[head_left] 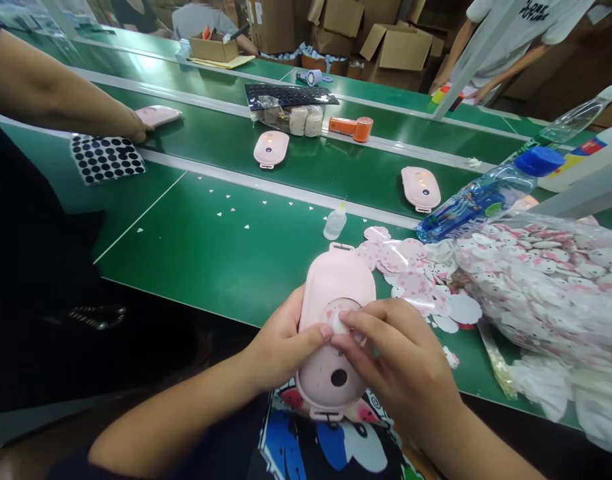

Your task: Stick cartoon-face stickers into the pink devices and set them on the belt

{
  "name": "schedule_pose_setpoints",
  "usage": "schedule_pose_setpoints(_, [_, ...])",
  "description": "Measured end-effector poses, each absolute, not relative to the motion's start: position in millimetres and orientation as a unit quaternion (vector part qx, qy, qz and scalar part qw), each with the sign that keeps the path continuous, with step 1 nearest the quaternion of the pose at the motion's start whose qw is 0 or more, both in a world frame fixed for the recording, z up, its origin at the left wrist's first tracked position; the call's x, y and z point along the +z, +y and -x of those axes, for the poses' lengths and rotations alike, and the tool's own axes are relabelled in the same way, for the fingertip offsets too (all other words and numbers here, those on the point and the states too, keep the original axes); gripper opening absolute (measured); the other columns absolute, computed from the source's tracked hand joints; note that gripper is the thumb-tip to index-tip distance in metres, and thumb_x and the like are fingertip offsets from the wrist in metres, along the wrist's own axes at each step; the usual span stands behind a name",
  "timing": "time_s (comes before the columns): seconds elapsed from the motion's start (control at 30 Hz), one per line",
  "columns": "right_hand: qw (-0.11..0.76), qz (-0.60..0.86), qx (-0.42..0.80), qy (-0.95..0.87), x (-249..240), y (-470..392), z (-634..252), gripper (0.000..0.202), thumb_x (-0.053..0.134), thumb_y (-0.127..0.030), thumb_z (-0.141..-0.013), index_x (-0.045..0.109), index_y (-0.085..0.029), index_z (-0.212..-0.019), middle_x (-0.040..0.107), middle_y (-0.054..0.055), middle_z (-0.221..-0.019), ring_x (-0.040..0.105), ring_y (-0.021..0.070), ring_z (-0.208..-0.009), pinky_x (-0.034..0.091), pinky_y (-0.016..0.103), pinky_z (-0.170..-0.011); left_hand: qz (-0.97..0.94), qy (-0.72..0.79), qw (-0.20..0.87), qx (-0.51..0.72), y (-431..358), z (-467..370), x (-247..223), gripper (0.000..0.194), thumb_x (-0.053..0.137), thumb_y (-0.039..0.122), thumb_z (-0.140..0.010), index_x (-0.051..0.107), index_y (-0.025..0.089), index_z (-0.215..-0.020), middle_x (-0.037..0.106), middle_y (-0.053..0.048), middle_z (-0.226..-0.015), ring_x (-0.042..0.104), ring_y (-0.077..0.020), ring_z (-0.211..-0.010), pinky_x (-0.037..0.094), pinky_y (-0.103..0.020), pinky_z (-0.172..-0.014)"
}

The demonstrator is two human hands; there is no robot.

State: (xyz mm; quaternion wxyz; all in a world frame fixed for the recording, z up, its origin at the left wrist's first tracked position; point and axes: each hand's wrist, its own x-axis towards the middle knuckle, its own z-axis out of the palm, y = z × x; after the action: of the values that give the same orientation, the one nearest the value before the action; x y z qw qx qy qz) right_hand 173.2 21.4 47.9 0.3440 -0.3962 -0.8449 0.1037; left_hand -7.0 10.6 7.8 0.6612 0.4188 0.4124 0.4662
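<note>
A pale pink oval plastic case [331, 277] with a black dot near its lower end and strap loops at both ends stands tilted in front of me. My left hand [281, 340] grips its left side, thumb lying across the front. Over the round patch in the middle, my right hand [401, 343] pinches a small white piece [339, 324]; fingers partly cover it. Just beyond the case stands a small dropper bottle [335, 223]. Round pink-and-white stickers [403, 263] lie in a pile to the right, beside a clear bag of white cartoon-face pieces [546, 280].
Similar pink cases [271, 149] lie on the green belt beyond a rail. A blue-capped bottle [486, 193] leans at right. An orange handheld device [351, 128] lies farther back. At left, a co-worker's arm [61, 87] reaches toward another case, near a black-dot sheet [106, 160].
</note>
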Motion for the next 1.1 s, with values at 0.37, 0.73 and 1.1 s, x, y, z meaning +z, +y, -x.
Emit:
schedule_pose_setpoints(0.37, [0.4,0.451,0.132,-0.787,38.9,18.0,-177.5,0.04,0.069,-0.034,-0.084,0.056,-0.027,-0.121,0.043,0.004,-0.099,0.049,0.0227,-0.094,0.048,0.042,-0.081,-0.386,0.362,0.688,0.497,7.5,6.4,7.2,0.053,0.072,0.034,-0.081,0.053,0.019,-0.129,0.065,-0.013,-0.124,0.061,-0.0321,-0.114,0.052,-0.041,-0.092])
schedule_pose_setpoints(0.73, [0.407,0.396,0.651,-0.504,23.6,8.9,-165.9,0.075,0.058,-0.038,-0.093,0.011,-0.052,-0.15,0.014,-0.01,-0.163,0.017,0.0259,-0.149,0.017,0.055,-0.121,-0.369,0.314,0.695,0.532,1.2,12.0,9.5,0.045,0.069,0.026,-0.086,0.056,0.029,-0.129,0.069,-0.004,-0.118,0.066,-0.0228,-0.106,0.054,-0.035,-0.093])
schedule_pose_setpoints(1.1, [0.398,0.416,0.609,-0.545,24.4,8.6,-167.7,0.073,0.054,-0.035,-0.095,0.01,-0.052,-0.15,0.01,-0.013,-0.163,0.009,0.0243,-0.15,0.011,0.056,-0.122,-0.379,0.309,0.69,0.534,1.6,11.0,7.8,0.05,0.072,0.025,-0.084,0.054,0.03,-0.131,0.067,-0.004,-0.12,0.064,-0.0224,-0.108,0.053,-0.034,-0.094])
